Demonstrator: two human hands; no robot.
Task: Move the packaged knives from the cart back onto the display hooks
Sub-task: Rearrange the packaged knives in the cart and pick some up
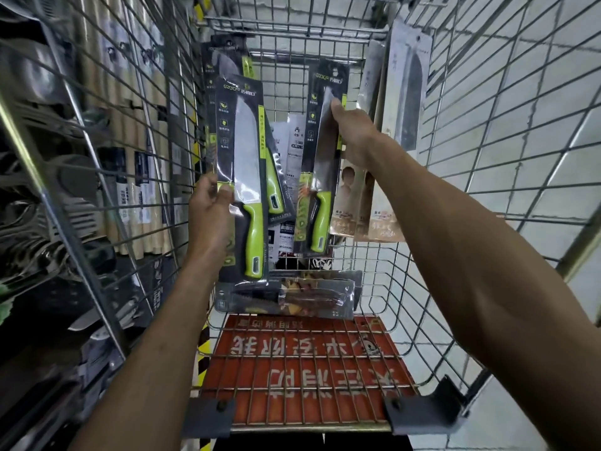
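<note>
Wire cart (292, 428) — green-handled knife packs (247, 177) above a brown-handled pack (286, 296)

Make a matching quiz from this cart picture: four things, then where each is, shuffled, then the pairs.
1 left hand
2 right hand
3 brown-handled knife pack
4 red sign

A lying flat in the cart
B behind the near wire grid
C grips a green knife pack low down
D grips a second green knife pack high up

Pairs: 1-C; 2-D; 3-A; 4-B
</note>
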